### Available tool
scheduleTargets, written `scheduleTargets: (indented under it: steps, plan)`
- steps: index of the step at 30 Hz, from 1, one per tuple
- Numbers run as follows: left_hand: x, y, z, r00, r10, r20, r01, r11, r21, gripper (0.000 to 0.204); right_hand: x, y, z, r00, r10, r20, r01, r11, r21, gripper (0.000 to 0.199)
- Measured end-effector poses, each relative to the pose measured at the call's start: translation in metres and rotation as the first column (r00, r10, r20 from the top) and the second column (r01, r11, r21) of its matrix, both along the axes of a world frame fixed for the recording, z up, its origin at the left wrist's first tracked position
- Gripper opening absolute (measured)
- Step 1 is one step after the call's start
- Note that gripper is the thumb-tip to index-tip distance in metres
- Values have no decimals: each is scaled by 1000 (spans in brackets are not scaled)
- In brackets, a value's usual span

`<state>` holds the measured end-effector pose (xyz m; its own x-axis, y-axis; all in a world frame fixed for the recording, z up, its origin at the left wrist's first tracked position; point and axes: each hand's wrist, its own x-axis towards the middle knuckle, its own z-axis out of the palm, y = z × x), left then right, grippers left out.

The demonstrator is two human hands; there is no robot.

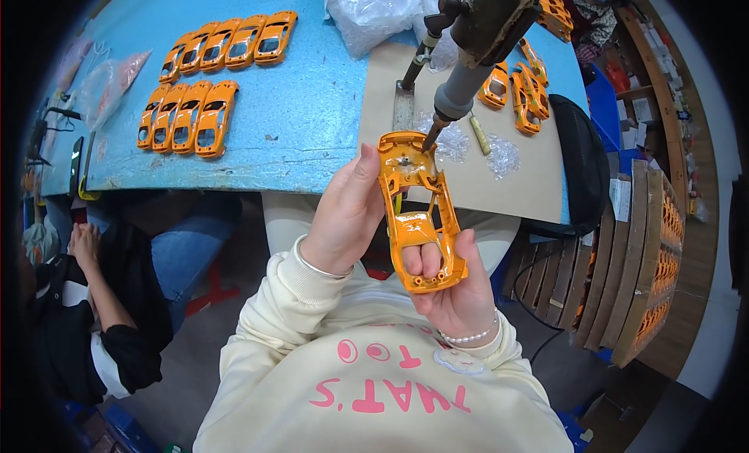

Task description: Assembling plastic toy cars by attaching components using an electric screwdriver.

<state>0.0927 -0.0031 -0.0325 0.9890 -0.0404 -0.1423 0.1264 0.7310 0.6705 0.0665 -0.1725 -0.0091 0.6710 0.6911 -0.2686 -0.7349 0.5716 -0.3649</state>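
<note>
We've got the orange toy car body (pixel 417 211) held underside up in both hands, off the front edge of the blue worktable (pixel 312 118), just above our lap. Left hand (pixel 343 215) is wrapped around the shell's left flank — thumb up along the side near the nose end, fingers closed behind it. Right hand (pixel 456 285) cups the tail end from below, thumb pressed on the right edge, two fingers showing through the window opening. Both hands closed on the shell.

Hanging powered screwdriver (pixel 468 71) comes down from the top, its bit tip touching the nose end of the car body. Nobody's hand is on the driver.

On the table: beige mat (pixel 530 180) at the right front, with small piles of clear screws (pixel 503 157) and a pale-handled tool (pixel 479 135) just behind the shell. Finished orange shells sit in two rows (pixel 207 83) toward the left rear, more orange shells (pixel 524 90) near the right edge. Clear plastic bag (pixel 374 12) at the rear edge.

Stacked wooden trays (pixel 640 274) stand right of the table — they hold more orange parts. Another person's hand (pixel 84 242) shows at the far left, below the table.
</note>
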Motion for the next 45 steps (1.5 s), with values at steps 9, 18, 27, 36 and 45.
scheduleTargets:
  steps: [9, 18, 27, 36, 45]
  plan:
    - [-1, -1, -4, 1000, -7, 1, 7, 1000, -18, 54, -2, -1, 3, 1000, 9, -12, -9, 1000, -4, 62]
    - [-10, -1, -10, 991, -5, -132, -3, 998, -66, 51, -4, -1, -7, 999, 4, -48, -6, 999, -33, 58]
    - [-43, 9, -29, 943, -142, -301, 10, 916, -401, 56, 21, -11, -34, 947, 274, 170, -105, 760, -642, 36]
    - [-53, -3, -34, 931, 16, -366, -89, 979, -186, 57, 103, -31, -76, 358, 581, 731, 895, 10, -446, 12]
    - [-55, -10, -26, 934, 0, -358, -46, 992, -120, 57, 104, -22, -85, 413, 646, 642, 881, -103, -463, 13]
